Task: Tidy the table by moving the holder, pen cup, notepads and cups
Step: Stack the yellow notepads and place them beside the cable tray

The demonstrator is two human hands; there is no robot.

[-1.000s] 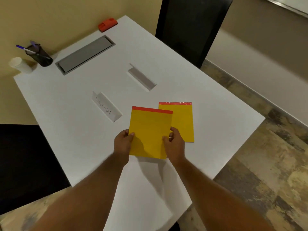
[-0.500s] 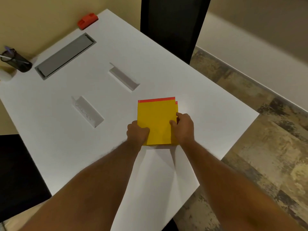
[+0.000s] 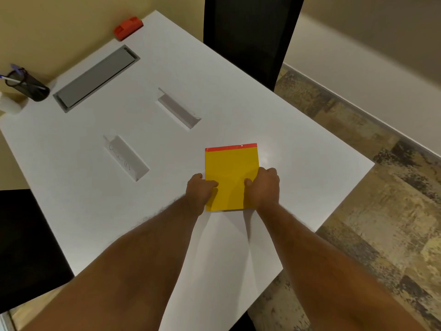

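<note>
Two hands meet on one yellow notepad (image 3: 232,174) with a red top strip, which lies flat on the white bench (image 3: 298,149) towards its near right part; whether a second pad sits squared beneath it I cannot tell, since only one outline shows. On that reading the notepad step looks close to done, with the pad aligned and only the letting-go left. At the far left corner the black mesh pen cup (image 3: 31,86) stands with pens in it, and a white cup (image 3: 9,105) sits just beside it at the bench edge, so those may already be in their tidy place, though that is a guess. Two white folded card holders (image 3: 127,157) and (image 3: 177,108) lie well apart in the middle of the bench and seem the likeliest work remaining. A small red object (image 3: 127,27) rests at the far edge near the wall. As for the grip, the left hand (image 3: 199,189) pinches the pad's left edge, thumb on top and fingers curled, while the right hand (image 3: 263,187) clasps the right edge the same way; both are closed upon the pad, pressing it down, not lifting it.
</note>
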